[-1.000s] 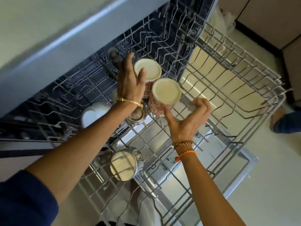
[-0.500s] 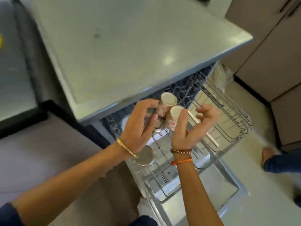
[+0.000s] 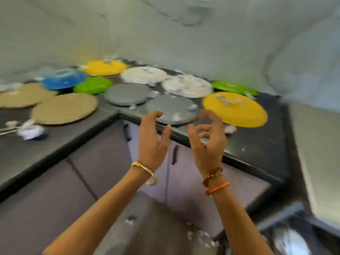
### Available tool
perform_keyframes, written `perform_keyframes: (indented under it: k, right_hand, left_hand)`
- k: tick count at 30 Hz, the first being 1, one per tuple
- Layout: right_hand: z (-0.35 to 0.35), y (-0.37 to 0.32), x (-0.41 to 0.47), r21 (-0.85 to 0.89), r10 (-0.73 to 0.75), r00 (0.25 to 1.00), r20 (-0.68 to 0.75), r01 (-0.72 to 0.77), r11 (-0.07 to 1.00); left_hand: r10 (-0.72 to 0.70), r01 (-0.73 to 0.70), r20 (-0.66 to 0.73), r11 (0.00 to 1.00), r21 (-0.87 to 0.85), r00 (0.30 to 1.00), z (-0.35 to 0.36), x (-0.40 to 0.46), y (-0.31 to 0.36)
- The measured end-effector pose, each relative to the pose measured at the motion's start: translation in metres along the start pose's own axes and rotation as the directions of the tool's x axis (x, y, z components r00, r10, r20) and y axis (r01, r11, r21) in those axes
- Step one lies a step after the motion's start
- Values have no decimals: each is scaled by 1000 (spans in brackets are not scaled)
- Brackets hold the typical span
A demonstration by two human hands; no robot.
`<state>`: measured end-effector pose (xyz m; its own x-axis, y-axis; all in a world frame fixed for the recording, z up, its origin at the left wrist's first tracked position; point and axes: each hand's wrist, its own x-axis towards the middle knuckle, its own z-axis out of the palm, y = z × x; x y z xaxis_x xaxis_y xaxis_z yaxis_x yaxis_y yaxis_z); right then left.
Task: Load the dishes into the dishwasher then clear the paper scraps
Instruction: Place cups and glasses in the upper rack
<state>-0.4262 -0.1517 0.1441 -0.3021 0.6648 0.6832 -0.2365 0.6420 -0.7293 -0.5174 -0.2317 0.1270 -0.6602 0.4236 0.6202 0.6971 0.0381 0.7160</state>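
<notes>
Several plates lie on a dark corner counter (image 3: 257, 142), blurred by motion: a yellow plate (image 3: 237, 115) at the right, two grey plates (image 3: 173, 107) (image 3: 127, 93) in the middle, white plates (image 3: 185, 85), green plates (image 3: 93, 85), a blue plate (image 3: 64, 80) and a second yellow plate (image 3: 104, 67) farther back. White paper scraps (image 3: 230, 128) litter the plates and counter. My left hand (image 3: 152, 137) and my right hand (image 3: 207, 140) hover side by side just in front of the counter edge, fingers curled apart, holding nothing.
Two tan round mats (image 3: 64, 109) lie on the left counter, with a crumpled white and blue wad (image 3: 31, 131) near them. Grey cabinet doors (image 3: 92, 162) stand below. More scraps (image 3: 198, 236) lie on the floor. A dishwasher rack corner (image 3: 287, 234) shows at the bottom right.
The view swung from the dishwasher rack up to the counter. Both hands let go of the two patterned cups in the rack and now hang bare before the plates.
</notes>
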Motion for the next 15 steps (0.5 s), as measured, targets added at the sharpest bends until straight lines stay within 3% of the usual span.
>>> perform_keyframes:
  k: [4, 7, 11, 15]
  right_hand:
    - [106, -5, -9, 90, 65, 904, 422, -114, 989]
    - [176, -10, -24, 82, 54, 717, 695, -153, 985]
    - [258, -27, -43, 85, -15, 460, 888, -132, 988]
    - [333, -36, -68, 106, -96, 254, 962, -25, 994]
  left_hand:
    - [-157, 214, -209, 934, 288, 965, -95, 9, -58]
    - [-284, 443, -385, 788, 428, 878, -163, 1, -96]
    - [-297, 635, -578, 526, 565, 760, -236, -18, -140]
    - [-418, 706, -580, 268, 656, 699, -278, -38, -178]
